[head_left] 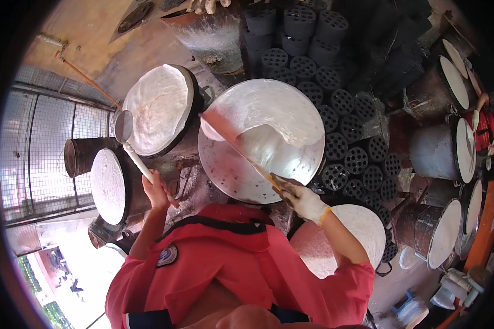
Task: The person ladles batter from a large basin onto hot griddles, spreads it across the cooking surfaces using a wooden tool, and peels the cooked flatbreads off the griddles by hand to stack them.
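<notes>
The big round metal lid (260,140) sits at the centre, a thin white sheet (277,118) draped over its upper half. The right hand (302,200), gloved in white, is clenched around a long flat stick (239,148) at the lid's near rim; the stick runs up-left across the lid, its far end near the lid's left edge. The left hand (155,192), bare, grips the white handle of a ladle (124,127) left of the lid, its bowl beside the cloth-covered steamer (158,108). Between that steamer and the lid only a narrow gap stays open. Perforated black coal briquettes (346,131) crowd the lid's right and far rim.
</notes>
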A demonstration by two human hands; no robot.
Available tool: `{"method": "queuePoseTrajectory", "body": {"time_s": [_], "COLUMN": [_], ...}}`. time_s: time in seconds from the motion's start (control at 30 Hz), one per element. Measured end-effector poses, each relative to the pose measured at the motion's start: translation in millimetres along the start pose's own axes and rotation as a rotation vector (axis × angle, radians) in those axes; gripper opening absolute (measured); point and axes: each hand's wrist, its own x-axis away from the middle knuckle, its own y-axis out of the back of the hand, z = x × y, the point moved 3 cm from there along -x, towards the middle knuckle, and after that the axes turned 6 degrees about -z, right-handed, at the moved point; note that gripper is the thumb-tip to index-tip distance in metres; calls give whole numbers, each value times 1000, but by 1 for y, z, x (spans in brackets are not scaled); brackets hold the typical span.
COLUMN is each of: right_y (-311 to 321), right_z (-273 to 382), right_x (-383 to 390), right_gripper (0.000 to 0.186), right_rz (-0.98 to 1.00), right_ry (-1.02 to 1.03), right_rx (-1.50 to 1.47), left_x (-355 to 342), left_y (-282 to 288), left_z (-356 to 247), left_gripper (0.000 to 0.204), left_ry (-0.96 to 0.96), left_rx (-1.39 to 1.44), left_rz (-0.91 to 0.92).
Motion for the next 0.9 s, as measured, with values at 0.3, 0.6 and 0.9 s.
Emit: {"method": "queuePoseTrajectory", "body": {"time_s": [0.3,0.6,0.9], "right_y": [38,54,50], "right_z": [41,35,10], "right_x": [-26,-48,44], "right_gripper": [42,45,49], "right_rz": [52,-104,208], "right_ry": [-135,-74,-237], "right_rx": [212,-104,134], "left_x": [-5,18,35], "left_y": [-23,-23,-5], "left_z": [-10,0,8], "left_gripper": [17,14,16], "left_ry": [93,102,117], "left_rx": [38,55,54], "left_rz": [-82,-74,-17]}}
